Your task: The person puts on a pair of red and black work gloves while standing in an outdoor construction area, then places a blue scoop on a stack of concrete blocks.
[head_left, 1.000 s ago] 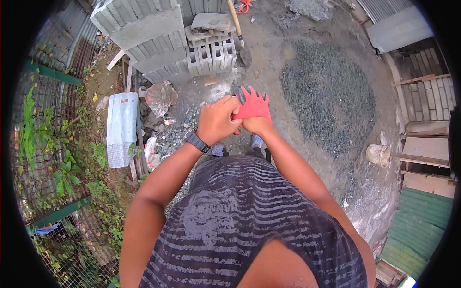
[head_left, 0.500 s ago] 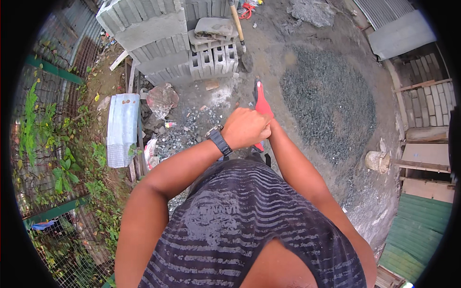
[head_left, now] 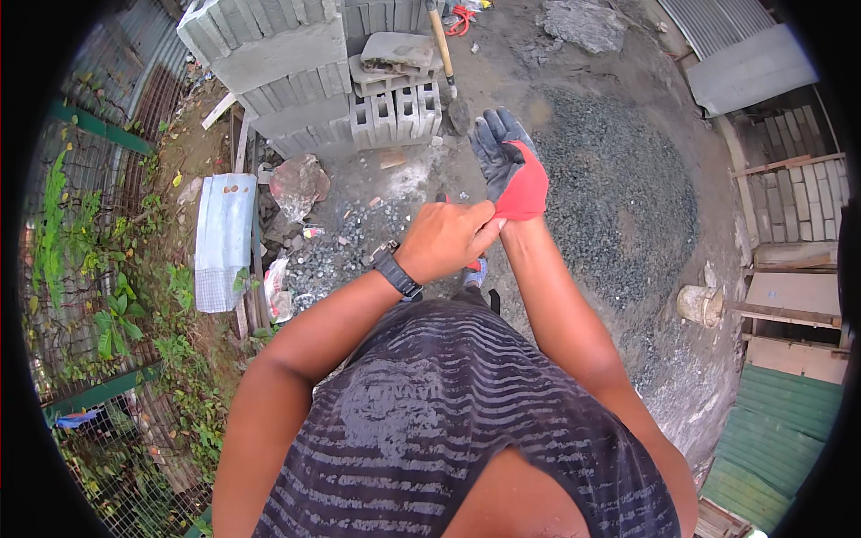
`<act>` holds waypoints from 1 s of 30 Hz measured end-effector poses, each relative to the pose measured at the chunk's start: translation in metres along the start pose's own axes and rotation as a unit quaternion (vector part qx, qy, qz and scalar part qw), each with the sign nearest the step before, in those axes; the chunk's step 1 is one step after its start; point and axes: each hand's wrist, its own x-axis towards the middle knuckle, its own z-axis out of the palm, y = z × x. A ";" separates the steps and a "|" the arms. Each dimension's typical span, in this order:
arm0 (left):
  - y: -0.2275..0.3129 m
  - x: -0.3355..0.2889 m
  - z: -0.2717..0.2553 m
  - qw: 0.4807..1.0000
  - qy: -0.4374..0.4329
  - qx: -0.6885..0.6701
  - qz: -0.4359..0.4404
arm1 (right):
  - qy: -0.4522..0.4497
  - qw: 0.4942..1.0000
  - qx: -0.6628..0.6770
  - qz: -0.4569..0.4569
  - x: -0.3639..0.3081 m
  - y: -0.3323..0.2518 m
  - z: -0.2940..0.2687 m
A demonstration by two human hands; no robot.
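Observation:
A red work glove (head_left: 525, 190) with a dark grey palm and fingers covers my right hand (head_left: 504, 151), which is held out in front of me, palm turned up. Its gloved fingers are stretched, and nothing lies in the palm. At the wrist, my bare left hand (head_left: 447, 235) pinches the red cuff between thumb and fingers. A dark watch (head_left: 395, 273) sits on my left wrist. Past the gloved fingertips, a shovel (head_left: 441, 47) with a wooden handle leans by the stacked blocks, its blade on the ground.
Grey hollow concrete blocks (head_left: 395, 115) are stacked ahead on the left. A broad gravel patch (head_left: 619, 197) spreads to the right, with a dirty white bucket (head_left: 700, 306) beyond it. Left are a bent metal sheet (head_left: 224, 238), a plastic bag (head_left: 299, 186) and a mesh fence (head_left: 117, 466).
My right hand has turned from edge-on to palm up, and its fingers have spread into view. My left hand stays at the glove's cuff.

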 end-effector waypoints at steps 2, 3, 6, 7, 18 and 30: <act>-0.003 -0.002 -0.003 0.999 0.014 0.020 -0.023 | 0.080 0.995 -0.007 -0.053 -0.003 -0.001 0.014; -0.007 0.000 -0.003 0.999 0.017 0.022 -0.027 | 0.077 0.996 -0.007 -0.049 -0.002 0.001 0.018; -0.018 0.013 0.004 0.991 -0.022 0.060 -0.114 | 0.143 0.989 -0.020 -0.015 0.009 0.005 0.006; -0.017 0.023 0.015 0.994 -0.033 0.034 -0.103 | -0.085 0.991 0.096 -0.035 0.025 0.005 -0.030; -0.007 0.005 0.037 0.978 -0.120 -0.117 -0.123 | 0.038 0.994 -0.059 -0.080 0.041 0.001 0.013; -0.025 0.020 0.008 0.994 0.020 -0.094 -0.050 | -0.231 0.521 -0.781 0.257 0.029 0.053 -0.073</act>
